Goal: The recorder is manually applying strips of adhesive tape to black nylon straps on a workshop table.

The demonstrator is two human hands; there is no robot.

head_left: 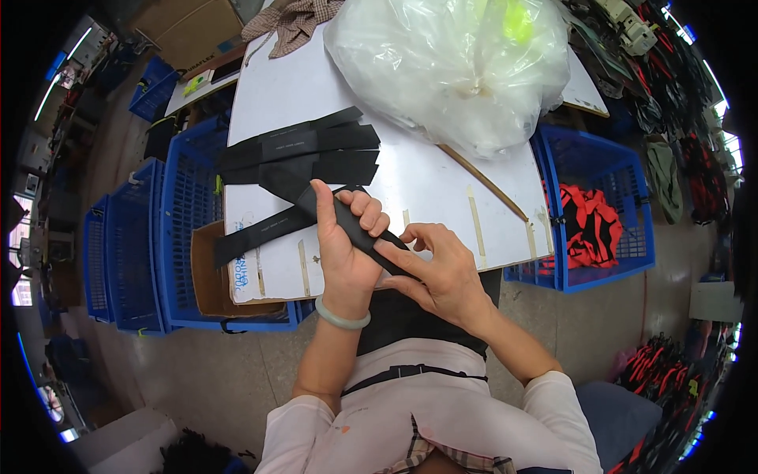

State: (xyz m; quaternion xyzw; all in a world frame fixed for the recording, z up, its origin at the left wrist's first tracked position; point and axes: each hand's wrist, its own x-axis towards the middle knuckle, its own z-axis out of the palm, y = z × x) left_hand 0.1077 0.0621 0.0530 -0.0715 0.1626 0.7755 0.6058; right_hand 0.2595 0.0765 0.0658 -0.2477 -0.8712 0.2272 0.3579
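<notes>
Black fabric, or something close to it, made up the narrow strip (349, 221) that ran aslant between both hands in the head view, above the near edge of the white table (426, 186). I saw the left hand (351, 253) curled around its middle, thumb raised, and the right hand (442, 272) pinching near its lower end. My judgement was that uneven tension between the two grips could twist the strip or let a layer slip out of line; how many layers there were, I could not tell. A careless pull leftward might also have dragged the loose strips (347, 164) fanned out just beyond the left hand, since one crossed very near it.

Ahead of the right hand lay a wooden stick (485, 183), and past it a bulky plastic bag (442, 71) limited reach forward. Well left of the left hand stood a blue crate (178, 229), with a cardboard box (207, 276) nearer. Right of the right hand, another crate (604, 158) held red-and-black pieces (588, 229).
</notes>
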